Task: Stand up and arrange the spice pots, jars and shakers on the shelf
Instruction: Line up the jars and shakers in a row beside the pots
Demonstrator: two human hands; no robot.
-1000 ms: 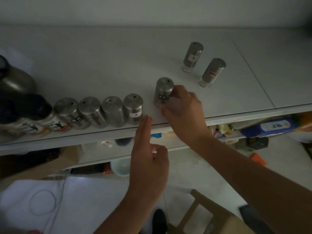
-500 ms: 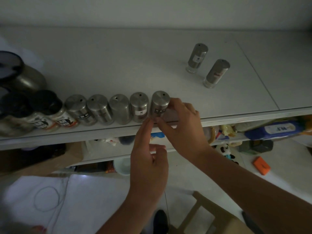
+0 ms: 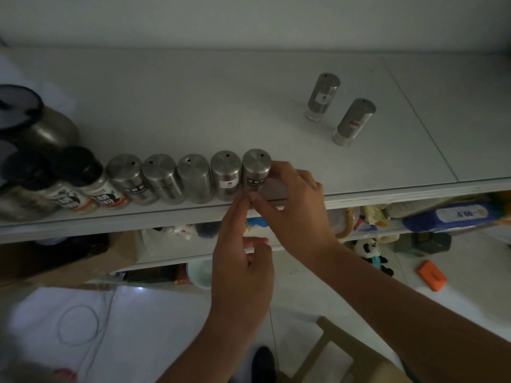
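One head-worn wide-angle view, looking forward and steeply down over a shelf.

The camera sits above the white shelf (image 3: pixel 249 100), close enough that the person's forearms enter from the bottom edge and reach up toward mid-frame. It faces the wall behind the shelf, which fills the top strip. The shelf's front edge crosses the middle of the picture, bowed and tilted by the lens, with the row of shakers (image 3: pixel 193 178) just behind it. Below that edge the view drops past lower shelves to the floor (image 3: pixel 318 294). There is no second view, so nothing is shared.
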